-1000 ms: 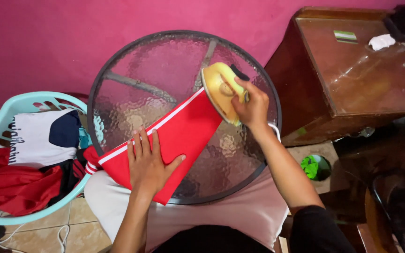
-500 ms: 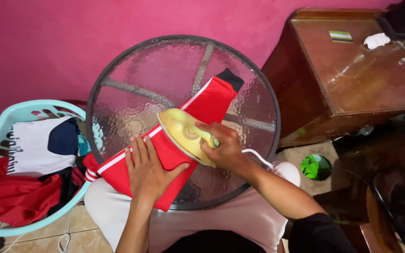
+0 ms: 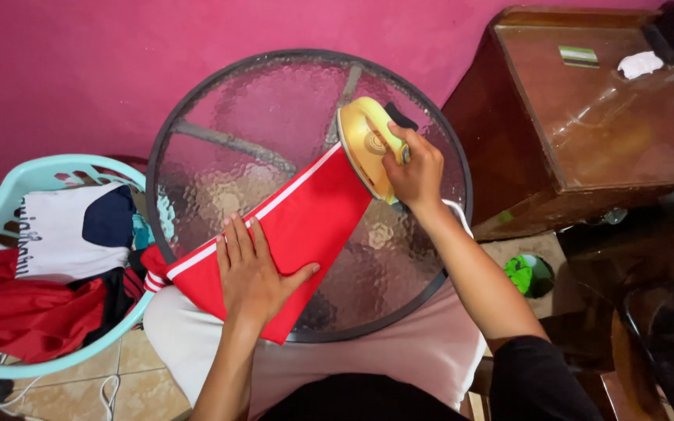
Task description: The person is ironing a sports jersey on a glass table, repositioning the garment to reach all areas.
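Round glass table [image 3: 259, 117] against pink wall [image 3: 79, 54]

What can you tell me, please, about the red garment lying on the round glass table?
The red garment is a long, folded piece of smooth cloth with a white stripe along its upper edge and a striped cuff at its lower left end. It lies flat and diagonal across the round glass table, its lower end hanging over the rim. The left hand presses flat on its lower half; the yellow iron, gripped by the right hand, rests on its upper end.
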